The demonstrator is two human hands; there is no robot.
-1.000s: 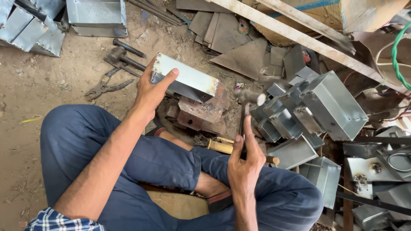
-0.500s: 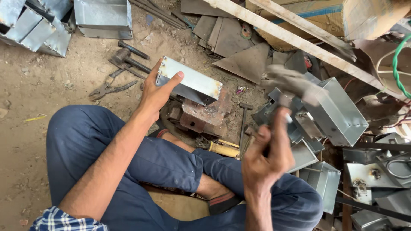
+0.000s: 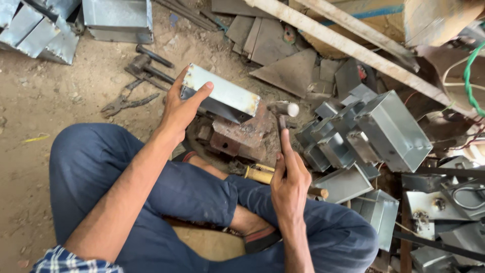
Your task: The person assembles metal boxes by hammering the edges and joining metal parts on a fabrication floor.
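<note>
Gripping one hammer (image 3: 281, 117) by its handle, the right hand (image 3: 289, 178) hovers beside a rusty iron block (image 3: 242, 132). Left hand (image 3: 180, 108) clasps one metal box (image 3: 222, 96) resting on that block. Two more hammers (image 3: 146, 63) lie on the dirt.

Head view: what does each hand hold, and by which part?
The left hand holds a folded sheet-metal box by its left end; the right hand holds a hammer by its handle.

Hammer (image 3: 283, 112) handle vanishes inside the right hand (image 3: 289, 177) — the rusty block (image 3: 242, 132) sits half-hidden under the folded sheet-metal piece (image 3: 221, 94).
</note>
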